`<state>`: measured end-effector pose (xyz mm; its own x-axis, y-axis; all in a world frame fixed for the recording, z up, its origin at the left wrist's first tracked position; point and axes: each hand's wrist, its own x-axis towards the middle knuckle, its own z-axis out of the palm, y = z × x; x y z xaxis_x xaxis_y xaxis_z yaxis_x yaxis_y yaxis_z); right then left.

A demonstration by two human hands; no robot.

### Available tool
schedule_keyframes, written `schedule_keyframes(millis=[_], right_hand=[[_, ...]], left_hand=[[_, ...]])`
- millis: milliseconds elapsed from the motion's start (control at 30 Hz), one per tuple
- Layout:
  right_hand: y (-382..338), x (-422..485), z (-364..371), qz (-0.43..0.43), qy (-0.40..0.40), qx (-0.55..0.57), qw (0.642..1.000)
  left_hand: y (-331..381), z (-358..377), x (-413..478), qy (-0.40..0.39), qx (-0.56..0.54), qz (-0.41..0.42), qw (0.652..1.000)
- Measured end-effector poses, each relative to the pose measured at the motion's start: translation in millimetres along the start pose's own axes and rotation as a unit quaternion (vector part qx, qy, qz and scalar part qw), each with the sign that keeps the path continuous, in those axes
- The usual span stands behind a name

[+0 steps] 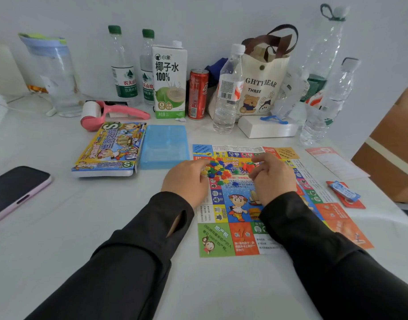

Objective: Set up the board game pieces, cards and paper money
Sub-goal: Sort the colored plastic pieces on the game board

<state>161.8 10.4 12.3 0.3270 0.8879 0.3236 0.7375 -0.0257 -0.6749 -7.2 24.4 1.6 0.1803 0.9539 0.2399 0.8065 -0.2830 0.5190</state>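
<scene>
Behind, bottles [123, 65], a carton [169, 82] and a can [197, 94] are crowding the tabletop [82, 227]; the game box [108, 148] and blue tray [164, 146] are lying left of the board [221, 241]. The left hand [186, 181] and right hand [273, 179] are flanking the coloured pieces [218, 172] piled on it, fingers curled at the pile; whether they are grasping any, I cannot tell.

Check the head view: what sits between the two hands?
A loose pile of small coloured pieces, on the board, fills the gap between the left hand and right hand. The head view shows it; both hands reach its edges.
</scene>
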Motion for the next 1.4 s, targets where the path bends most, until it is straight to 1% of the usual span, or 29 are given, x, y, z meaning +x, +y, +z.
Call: schedule_keyframes(millis=[133,200,300,333,400,467,500,567,633,700,733,833,867,967,1033,1100,1167,1233,1333,1400], right_hand=[[2,2,1,0.013,-0.006,-0.013,1.0],[2,2,1,0.008,-0.019,-0.009,1.0],[0,2,2,0.016,-0.074,0.063,0.995],[-1,3,2,0.02,-0.076,0.094,0.992],[0,5,0,0.019,-0.046,0.125,0.991],[0,5,-3,0.005,-0.034,0.096,0.995],[-1,3,-3,-0.008,-0.046,0.059,0.997],[-3,-1,-1,-0.044,-0.095,-0.046,0.993],[-7,-5,3,-0.085,-0.141,-0.123,0.979],[-10,-8,7,-0.113,-0.158,-0.136,0.971],[-11,-8,8,-0.118,-0.155,-0.13,0.972],[-15,-2,8,-0.118,-0.125,-0.089,0.981],[-19,3,8,-0.119,-0.136,-0.074,0.981],[-31,19,13,-0.1,-0.237,-0.058,0.965],[-38,26,19,-0.089,-0.301,-0.102,0.944],[-41,29,23,-0.095,-0.334,-0.148,0.926],[-41,30,24,-0.091,-0.336,-0.144,0.926],[-39,29,18,-0.085,-0.323,-0.114,0.936],[-32,21,10,-0.077,-0.263,-0.088,0.958],[-27,11,10,-0.077,-0.217,-0.104,0.968]], left_hand=[[-1,0,0,0.023,0.006,-0.012,1.0],[0,0,-1,0.018,0.001,0.001,1.0],[2,1,-3,-0.029,0.005,0.04,0.999],[2,1,-3,-0.043,0.003,0.049,0.998],[3,0,-5,-0.051,-0.009,0.054,0.997],[3,-1,-5,-0.028,-0.013,0.044,0.999],[2,-2,-5,-0.013,-0.011,0.034,0.999],[2,-2,-5,-0.001,-0.007,0.019,1.0],[1,-3,-5,-0.01,0.007,0.013,1.0],[0,-3,-4,-0.013,0.011,0.005,1.0],[0,-3,-4,-0.01,0.005,-0.001,1.0],[2,-5,-4,-0.001,-0.01,-0.02,1.0],[2,-5,-3,-0.002,-0.011,-0.026,1.0],[0,-5,-2,-0.001,-0.022,-0.036,0.999],[-1,-4,-1,0.003,-0.037,-0.04,0.999],[-1,-4,0,0.004,-0.043,-0.044,0.998],[-1,-4,1,0.007,-0.037,-0.046,0.998],[-1,-3,2,0.015,-0.03,-0.043,0.998],[0,-3,2,0.009,-0.011,-0.033,0.999],[1,-3,2,-0.007,0.01,-0.029,0.999]])
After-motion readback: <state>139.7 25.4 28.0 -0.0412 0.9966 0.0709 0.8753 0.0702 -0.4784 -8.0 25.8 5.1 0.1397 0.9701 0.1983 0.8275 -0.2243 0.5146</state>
